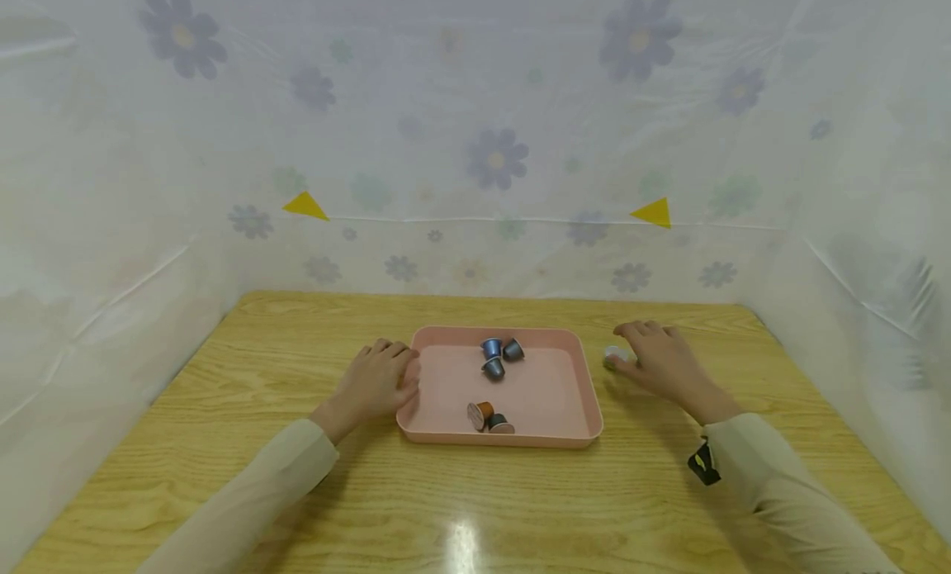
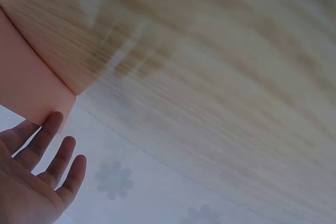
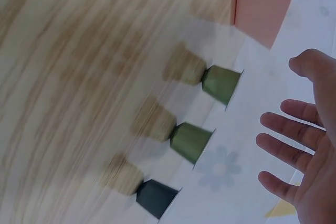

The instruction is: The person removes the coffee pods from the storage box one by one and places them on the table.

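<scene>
My left hand (image 1: 379, 376) rests at the left rim of a pink tray (image 1: 579, 392). In the left wrist view its fingers (image 2: 50, 124) are loosely extended, one fingertip against the tray wall. My right hand (image 1: 661, 363) is held over the table right of the tray, fingers spread and nothing in its grasp. Close by its thumb is a coffee capsule (image 1: 613, 353) with a pale lid. The right wrist view shows three capsules standing lid-up in a row: a green capsule (image 3: 221, 84), another green capsule (image 3: 191, 141) and a dark capsule (image 3: 157, 198).
Inside the tray lie a blue capsule (image 1: 491, 348), two dark grey capsules (image 1: 513, 350) beside it, and nearer the front an orange capsule (image 1: 484, 411) against a dark capsule (image 1: 499, 424). Flowered sheeting (image 1: 498, 252) surrounds the wooden table (image 1: 357, 491) at the back and sides.
</scene>
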The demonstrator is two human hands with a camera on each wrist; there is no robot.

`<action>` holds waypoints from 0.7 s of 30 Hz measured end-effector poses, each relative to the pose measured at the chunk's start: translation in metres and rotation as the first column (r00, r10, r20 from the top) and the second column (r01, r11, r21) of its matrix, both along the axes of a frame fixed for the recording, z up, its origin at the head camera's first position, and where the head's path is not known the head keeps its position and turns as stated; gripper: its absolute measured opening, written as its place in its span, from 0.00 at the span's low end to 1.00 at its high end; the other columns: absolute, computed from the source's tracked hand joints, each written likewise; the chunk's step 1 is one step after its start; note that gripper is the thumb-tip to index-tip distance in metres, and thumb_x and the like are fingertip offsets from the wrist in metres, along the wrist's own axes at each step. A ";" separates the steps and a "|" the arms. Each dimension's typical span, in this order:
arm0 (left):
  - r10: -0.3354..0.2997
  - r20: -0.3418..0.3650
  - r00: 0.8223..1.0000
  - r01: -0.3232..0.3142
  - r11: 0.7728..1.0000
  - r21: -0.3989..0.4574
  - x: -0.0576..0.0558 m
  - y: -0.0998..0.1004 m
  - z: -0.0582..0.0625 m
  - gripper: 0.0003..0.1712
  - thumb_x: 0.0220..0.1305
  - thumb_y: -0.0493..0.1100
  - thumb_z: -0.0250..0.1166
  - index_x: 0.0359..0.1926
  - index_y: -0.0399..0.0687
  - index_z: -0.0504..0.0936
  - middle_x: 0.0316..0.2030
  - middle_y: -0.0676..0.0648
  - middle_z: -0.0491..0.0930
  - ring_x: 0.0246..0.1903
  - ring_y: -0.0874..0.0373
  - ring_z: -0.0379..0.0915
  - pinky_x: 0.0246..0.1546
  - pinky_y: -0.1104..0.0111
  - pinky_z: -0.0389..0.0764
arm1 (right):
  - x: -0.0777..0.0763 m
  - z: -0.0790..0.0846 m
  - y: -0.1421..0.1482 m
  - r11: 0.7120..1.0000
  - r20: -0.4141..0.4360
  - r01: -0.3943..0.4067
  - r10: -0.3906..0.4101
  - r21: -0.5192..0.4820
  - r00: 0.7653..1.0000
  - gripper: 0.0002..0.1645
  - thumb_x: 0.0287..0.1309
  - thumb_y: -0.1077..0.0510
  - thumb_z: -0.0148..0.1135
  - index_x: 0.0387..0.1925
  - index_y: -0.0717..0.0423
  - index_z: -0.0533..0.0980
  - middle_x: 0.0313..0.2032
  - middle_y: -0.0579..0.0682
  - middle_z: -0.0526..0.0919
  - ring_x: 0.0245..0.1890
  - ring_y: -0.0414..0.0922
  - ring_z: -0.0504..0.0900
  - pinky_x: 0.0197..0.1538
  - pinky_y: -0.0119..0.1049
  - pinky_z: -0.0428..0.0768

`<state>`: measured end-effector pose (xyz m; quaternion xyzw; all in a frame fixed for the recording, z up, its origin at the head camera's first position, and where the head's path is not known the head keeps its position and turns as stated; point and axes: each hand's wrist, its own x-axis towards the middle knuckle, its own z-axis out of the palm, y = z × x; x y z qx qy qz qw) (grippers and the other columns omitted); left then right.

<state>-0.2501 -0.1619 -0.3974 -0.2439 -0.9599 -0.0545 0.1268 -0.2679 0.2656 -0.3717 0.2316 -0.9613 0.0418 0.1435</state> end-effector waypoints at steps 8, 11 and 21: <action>0.001 0.008 1.000 -0.001 1.000 -0.005 0.000 0.000 -0.001 0.23 0.57 0.52 0.59 0.52 0.46 0.76 0.49 0.47 0.76 0.50 0.48 0.69 0.50 0.51 0.72 | 0.003 0.000 -0.023 0.997 -0.034 -0.077 0.078 0.021 0.996 0.24 0.55 0.48 0.59 0.50 0.58 0.72 0.48 0.56 0.78 0.48 0.56 0.74 0.50 0.57 0.70; 0.002 0.013 1.000 -0.002 1.000 -0.006 0.000 0.000 0.000 0.23 0.58 0.52 0.59 0.52 0.46 0.76 0.50 0.47 0.76 0.51 0.48 0.69 0.50 0.51 0.72 | 0.003 -0.001 -0.030 0.994 -0.052 -0.101 0.103 0.043 0.993 0.25 0.54 0.47 0.60 0.49 0.57 0.73 0.47 0.55 0.79 0.48 0.55 0.74 0.50 0.56 0.71; 0.002 0.016 1.000 -0.002 1.000 0.001 0.001 0.000 0.002 0.23 0.58 0.51 0.59 0.52 0.45 0.77 0.49 0.46 0.76 0.51 0.47 0.69 0.51 0.49 0.71 | 0.001 -0.004 -0.049 0.973 -0.140 -0.201 0.216 0.113 0.966 0.23 0.50 0.48 0.64 0.46 0.55 0.75 0.41 0.51 0.80 0.43 0.51 0.76 0.46 0.52 0.73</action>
